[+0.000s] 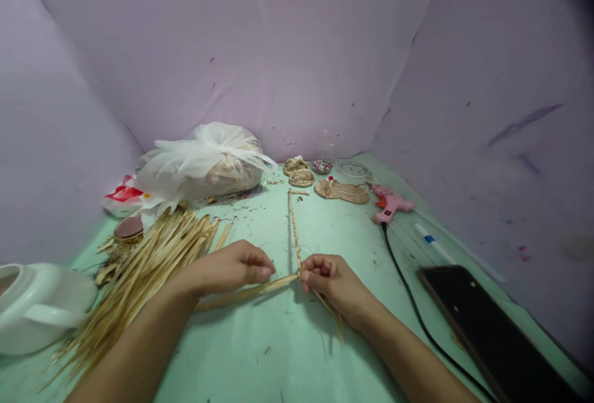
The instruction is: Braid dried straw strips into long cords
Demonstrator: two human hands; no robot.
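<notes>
A thin braid of dried straw-coloured strips runs from the back of the table toward me, its far end at a short crosswise piece. My right hand pinches the near end of the braid between thumb and fingers. From that point a loose flat strip stretches left, passing just below my left hand. Thinner strip ends hang down beneath the right hand. The left hand's fingers are curled, with thumb and fingertips close together; whatever lies between them is hidden.
A bundle of dry strips lies left, beside a white pitcher-like vessel. Behind stand a stuffed white plastic bag, woven round pieces and a woven sole shape. Right are a pink glue gun, its black cord, a marker and a phone.
</notes>
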